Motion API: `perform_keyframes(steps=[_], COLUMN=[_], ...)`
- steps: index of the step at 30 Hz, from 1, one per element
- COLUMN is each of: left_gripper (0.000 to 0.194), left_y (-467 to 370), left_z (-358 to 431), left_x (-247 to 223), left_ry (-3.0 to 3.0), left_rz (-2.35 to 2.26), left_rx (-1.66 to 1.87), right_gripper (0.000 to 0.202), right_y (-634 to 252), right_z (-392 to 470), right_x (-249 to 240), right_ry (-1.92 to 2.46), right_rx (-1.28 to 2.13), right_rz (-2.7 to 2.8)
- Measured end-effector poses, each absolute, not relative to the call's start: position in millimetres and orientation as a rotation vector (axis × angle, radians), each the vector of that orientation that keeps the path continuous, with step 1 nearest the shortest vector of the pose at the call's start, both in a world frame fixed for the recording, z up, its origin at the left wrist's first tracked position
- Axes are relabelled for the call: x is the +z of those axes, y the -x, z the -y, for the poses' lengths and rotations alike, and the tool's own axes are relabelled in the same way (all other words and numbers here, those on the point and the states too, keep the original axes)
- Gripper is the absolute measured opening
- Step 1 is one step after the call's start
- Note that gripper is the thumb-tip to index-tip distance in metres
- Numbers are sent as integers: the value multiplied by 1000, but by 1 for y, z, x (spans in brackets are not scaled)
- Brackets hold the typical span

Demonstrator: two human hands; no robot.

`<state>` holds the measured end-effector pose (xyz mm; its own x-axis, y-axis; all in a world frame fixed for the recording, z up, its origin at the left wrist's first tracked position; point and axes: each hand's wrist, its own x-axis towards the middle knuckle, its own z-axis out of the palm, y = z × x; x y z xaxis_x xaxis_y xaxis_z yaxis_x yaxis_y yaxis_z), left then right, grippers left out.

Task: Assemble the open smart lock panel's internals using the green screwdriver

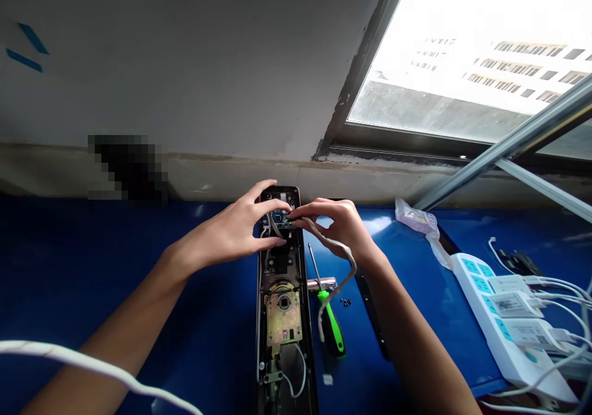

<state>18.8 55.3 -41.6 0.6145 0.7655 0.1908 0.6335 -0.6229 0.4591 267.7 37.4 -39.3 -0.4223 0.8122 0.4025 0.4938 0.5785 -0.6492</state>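
A long black lock housing (303, 316) lies open, with a blue circuit board (279, 217) near its far end and a brass-coloured metal plate (283, 316) lower down. Spread over the far end, my left hand (235, 221) has its thumb and forefinger on either side of the board, and other fingers reach the housing's upper edge. Thumb and fingers of my right hand (340, 224) pinch the end of a whitish cable (345, 248) at the board's right side. Fingertips hide the connector. The cable loops down past a green-and-black screwdriver (332, 325).
Small dark screws (346, 303) lie beside the screwdriver, near a shiny metal cylinder (322, 283). A dark strip (374, 316) runs under my right forearm. At right, a white power strip (490, 316) carries several plugs; a white cable (92, 362) crosses my left forearm in view.
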Motion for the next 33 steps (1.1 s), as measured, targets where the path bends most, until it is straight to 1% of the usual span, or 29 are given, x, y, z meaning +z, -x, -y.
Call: perform_keyframes(steps=[4, 10, 16, 23, 27, 33], left_gripper=[58, 61, 61, 60, 64, 67], left_y=[-19, -22, -23, -22, -23, -24], left_z=[-54, -49, -51, -51, -52, -53], left_x=[-40, -35, -40, -42, -42, -43], left_ry=[-2463, -2367, -2366, -2375, -2369, -2334], left_rz=[-1118, -1108, -1112, -1118, -1120, -1118], left_rx=[513, 450, 478, 483, 498, 505], right_gripper=[6, 8, 13, 28, 34, 31], right_y=[-267, -270, -273, -265, -261, -256], right_z=[-35, -37, -36, -31, -29, -24], right_x=[-32, -28, -28, -28, -27, -24], right_ry=[1086, 1127, 1186, 1240, 1242, 1256], right_rx=[664, 739, 607, 414, 342, 282], right_rz=[1995, 1940, 2054, 2181, 2229, 2257])
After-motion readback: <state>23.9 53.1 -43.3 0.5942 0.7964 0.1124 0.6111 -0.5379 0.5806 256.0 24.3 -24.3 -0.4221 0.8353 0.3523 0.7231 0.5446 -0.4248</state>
